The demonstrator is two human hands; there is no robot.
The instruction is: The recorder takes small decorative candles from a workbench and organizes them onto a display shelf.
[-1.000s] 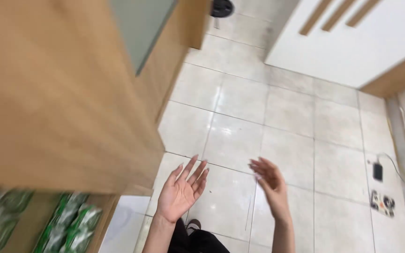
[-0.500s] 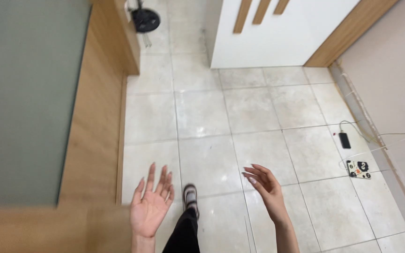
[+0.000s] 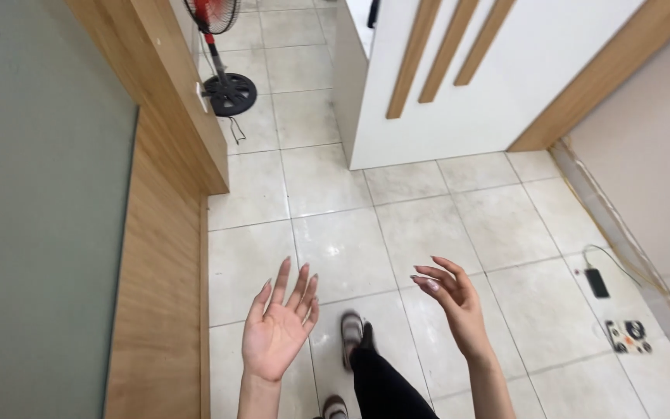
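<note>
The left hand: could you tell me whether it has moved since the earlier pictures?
Yes. The left hand, earlier level with the wooden cabinet edge, now hangs over the tiled floor, fingers spread.

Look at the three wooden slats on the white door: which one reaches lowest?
The leftmost slat. Its lower end reaches further down the white door than those of the middle slat and the right slat, which ends highest.

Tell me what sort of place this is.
Probably a room or hallway in a home or small shop: pale tiled floor, a standing fan, wood-trimmed panelling and a white door with wooden slats. Both hands, left hand and right hand, are empty.
</note>
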